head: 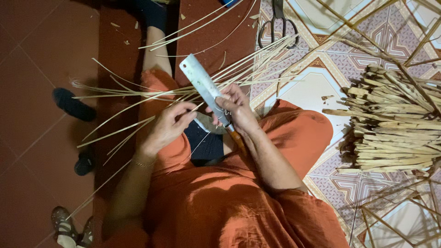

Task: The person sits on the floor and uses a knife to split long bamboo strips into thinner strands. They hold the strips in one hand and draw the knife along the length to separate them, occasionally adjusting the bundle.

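My right hand [236, 109] grips a broad flat knife [202, 82] by its handle, blade pointing up and to the left over my lap. My left hand [169, 125] pinches a thin bamboo strip [138, 103] right beside the blade's lower edge. Several long pale bamboo strips [239, 64] fan out across my knees towards the left and the upper right. I sit in orange clothes, legs crossed.
A pile of split bamboo pieces [395, 124] lies on the patterned mat [303, 87] at the right. Black scissors [277, 23] rest at the top. A dark slipper [73, 104] and sandals [69, 225] sit on the red tile floor at the left.
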